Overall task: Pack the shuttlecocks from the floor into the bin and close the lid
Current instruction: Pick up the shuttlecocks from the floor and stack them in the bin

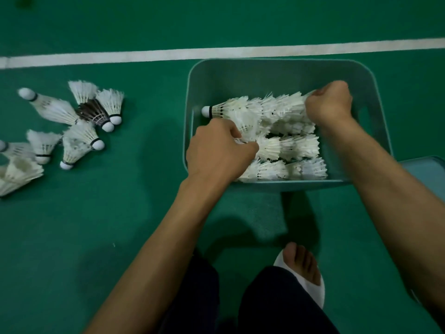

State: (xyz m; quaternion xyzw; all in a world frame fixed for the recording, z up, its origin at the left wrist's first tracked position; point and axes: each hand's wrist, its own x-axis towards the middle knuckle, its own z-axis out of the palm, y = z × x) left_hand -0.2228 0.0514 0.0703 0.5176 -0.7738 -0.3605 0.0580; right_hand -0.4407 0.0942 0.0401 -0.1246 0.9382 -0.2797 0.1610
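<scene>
A teal plastic bin (277, 75) stands open on the green floor, holding rows of white shuttlecocks nested in stacks (289, 145). Both my hands are inside it. My left hand (216, 150) grips the left end of a stack near the bin's left wall. My right hand (328, 104) is curled around the feather end of the top stack (252, 109), whose cork points left. Several loose shuttlecocks (72, 124) lie scattered on the floor to the left. The teal lid (423, 165) shows partly at the right, behind my right forearm.
A white court line (216, 53) runs across the floor behind the bin. My foot in a white slipper (303, 268) and my dark trouser legs are at the bottom centre. Open green floor lies between the loose shuttlecocks and the bin.
</scene>
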